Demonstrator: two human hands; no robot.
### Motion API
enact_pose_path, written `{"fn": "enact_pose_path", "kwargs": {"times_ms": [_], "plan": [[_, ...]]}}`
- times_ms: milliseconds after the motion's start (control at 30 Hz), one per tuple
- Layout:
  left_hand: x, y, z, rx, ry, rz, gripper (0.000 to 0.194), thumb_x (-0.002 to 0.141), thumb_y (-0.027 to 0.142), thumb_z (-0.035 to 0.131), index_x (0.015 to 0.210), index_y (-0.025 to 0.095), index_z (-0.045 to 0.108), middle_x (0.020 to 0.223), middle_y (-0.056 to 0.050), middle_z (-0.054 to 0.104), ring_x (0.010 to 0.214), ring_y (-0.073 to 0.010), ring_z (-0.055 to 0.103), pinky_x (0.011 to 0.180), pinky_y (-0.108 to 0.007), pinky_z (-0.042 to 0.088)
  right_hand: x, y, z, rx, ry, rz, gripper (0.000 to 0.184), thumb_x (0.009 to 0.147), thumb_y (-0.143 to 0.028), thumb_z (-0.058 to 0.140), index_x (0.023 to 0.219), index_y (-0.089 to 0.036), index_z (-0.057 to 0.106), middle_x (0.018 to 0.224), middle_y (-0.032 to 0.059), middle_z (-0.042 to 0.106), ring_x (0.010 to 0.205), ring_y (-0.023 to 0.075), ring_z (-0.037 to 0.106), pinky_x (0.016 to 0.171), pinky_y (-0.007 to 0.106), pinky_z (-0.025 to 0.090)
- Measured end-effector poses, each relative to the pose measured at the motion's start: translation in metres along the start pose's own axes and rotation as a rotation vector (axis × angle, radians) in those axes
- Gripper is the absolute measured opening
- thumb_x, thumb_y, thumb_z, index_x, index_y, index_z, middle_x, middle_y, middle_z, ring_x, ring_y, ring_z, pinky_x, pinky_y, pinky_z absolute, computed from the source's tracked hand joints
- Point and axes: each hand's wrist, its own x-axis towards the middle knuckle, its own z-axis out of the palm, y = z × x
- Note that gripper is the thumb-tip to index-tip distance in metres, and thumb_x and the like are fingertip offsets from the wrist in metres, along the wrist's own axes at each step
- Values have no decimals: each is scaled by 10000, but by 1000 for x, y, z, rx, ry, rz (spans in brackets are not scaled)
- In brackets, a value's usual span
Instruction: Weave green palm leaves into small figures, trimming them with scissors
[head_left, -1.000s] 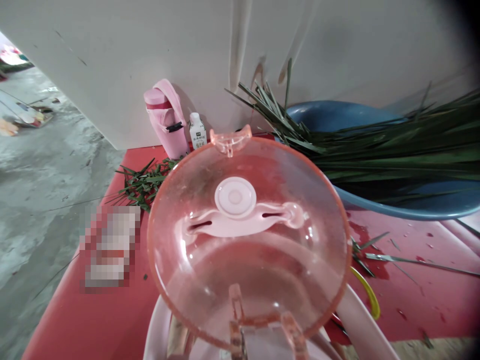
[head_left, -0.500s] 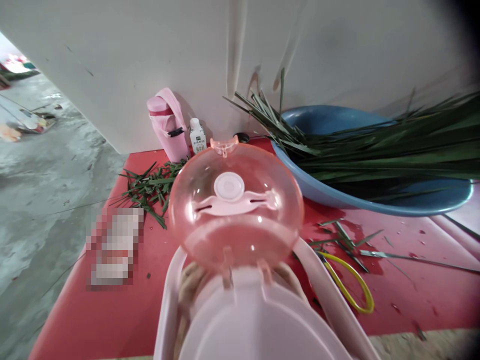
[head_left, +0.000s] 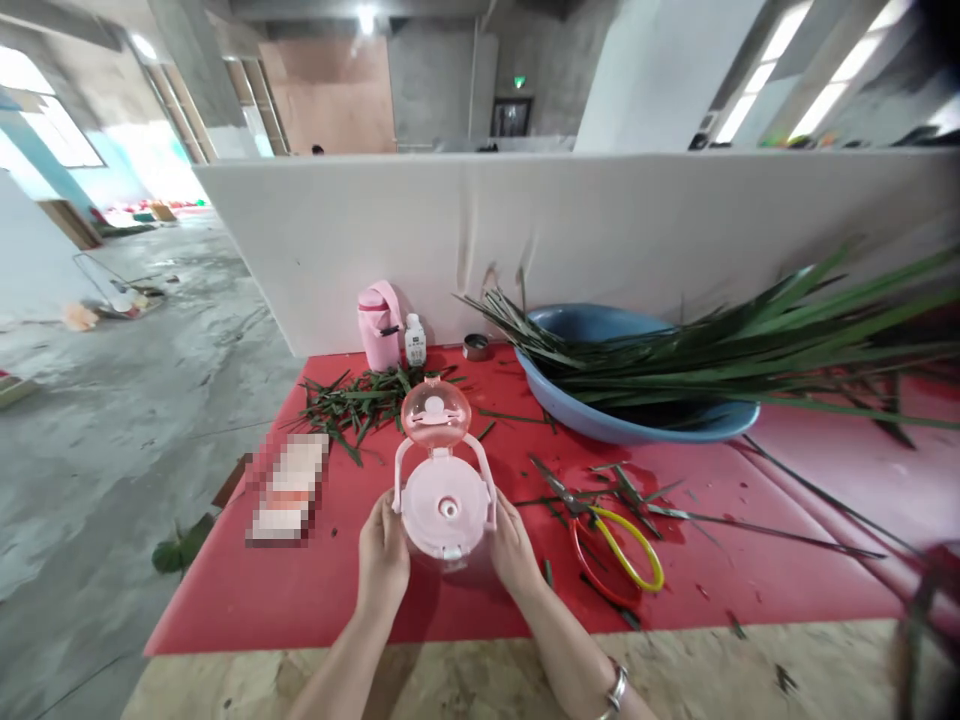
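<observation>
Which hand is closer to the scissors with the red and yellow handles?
Right. The right hand grips the pink bottle on the side toward the scissors, not touching them; the left hand is on the bottle's other side, farther away.

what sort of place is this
Probably a makeshift workshop in a rough, unfinished building: it has a bare concrete floor, scissors on a red-covered table, and a blue basin of long green leaves.

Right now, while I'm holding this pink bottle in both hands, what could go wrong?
The lid is flipped open and the spout uncovered, so tilting the pink bottle might spill any drink inside. The scissors lie close to your right hand; setting the bottle down carelessly could mean a nick.
</observation>
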Motion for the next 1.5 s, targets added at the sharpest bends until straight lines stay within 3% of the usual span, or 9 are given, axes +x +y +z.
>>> {"fn": "enact_pose_path", "kwargs": {"times_ms": [233,367,467,800,967,1067,1200,1333,1500], "plan": [[-1,-1,-9,-27,122,17,378,811,461,412,986,171,581,1002,-90,636,978,-223,567,845,-333,426,62,-34,-17,166,164,5,407,762,-441,508,1072,-189,588,1113,115,615,1050,256,561,940,442,397],[-23,9,-12,-96,164,147,416,806,430,448,1141,185,484,1188,-117,533,1122,-233,488,934,-373,388,121,-84,3,-8,-53,14,428,753,-534,516,1028,-222,617,1060,80,646,1048,233,558,923,402,403],[-43,15,-9,-21,32,318,824,663,369,655,1352,198,237,1400,-140,302,1291,-275,285,1040,-425,272,136,-109,22,-13,-311,210,533,762,-637,415,842,-176,670,858,96,690,847,230,629,777,367,476],[-48,12,-6,-18,2,294,899,651,201,626,1399,167,128,1456,-143,182,1336,-282,180,1079,-446,194,56,-145,7,-148,-409,-213,230,810,-357,506,964,-197,562,620,-16,560,576,123,518,577,247,409],[-9,86,-20,-50,242,509,561,784,210,471,1323,182,318,1380,-106,352,1274,-217,330,1062,-365,252,41,-122,16,-181,-304,-366,531,731,-153,563,1215,-257,374,788,-14,541,672,111,512,640,241,425],[24,138,-3,268,-6,655,393,836,328,419,1181,155,487,1218,-109,536,1152,-214,472,988,-341,340,39,-117,19,-45,-272,-344,653,700,-118,564,1272,-269,289,949,28,528,796,126,546,721,267,458],[41,158,25,756,-546,521,464,869,459,284,933,153,626,933,-107,677,936,-220,604,824,-307,432,25,-108,3,184,-103,-326,779,661,-100,559,1319,-290,188,1239,77,399,1129,181,449,910,349,418],[39,148,27,921,-605,522,601,882,482,149,912,148,649,909,-111,686,909,-220,613,802,-301,424,-7,-78,-22,256,108,-228,676,675,-106,496,1283,-284,260,1227,71,415,1194,190,394,1003,413,329],[39,145,22,841,-669,516,614,880,493,141,919,165,658,960,-93,677,943,-209,597,848,-297,409,-35,-55,-11,102,-126,-69,888,612,-184,672,1351,-263,185,1355,108,346,1247,247,354,983,428,357]]}}
